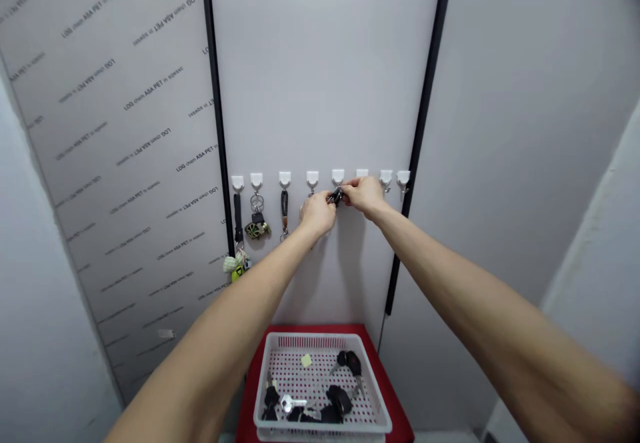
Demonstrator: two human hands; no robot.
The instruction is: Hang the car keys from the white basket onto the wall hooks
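Observation:
Both hands meet at a dark keychain (336,196) just below a white adhesive hook (338,176) on the wall panel. My left hand (319,212) pinches it from the left, and my right hand (364,195) pinches it from the right. Fingers cover part of the keychain, so whether its ring sits on the hook I cannot tell. To the left hang a black strap (238,215) with a green-and-white charm below it, a key ring (257,203) with a round patterned charm, and a dark leather fob (285,206). Another hook (313,178) is partly behind my left hand.
Two hooks, one a white hook (386,176), are to the right of my right hand. Below, a white perforated basket (384,406) with several black keys (340,400), a silver key (293,403) and a yellow note (306,360) stands on a red surface (400,423).

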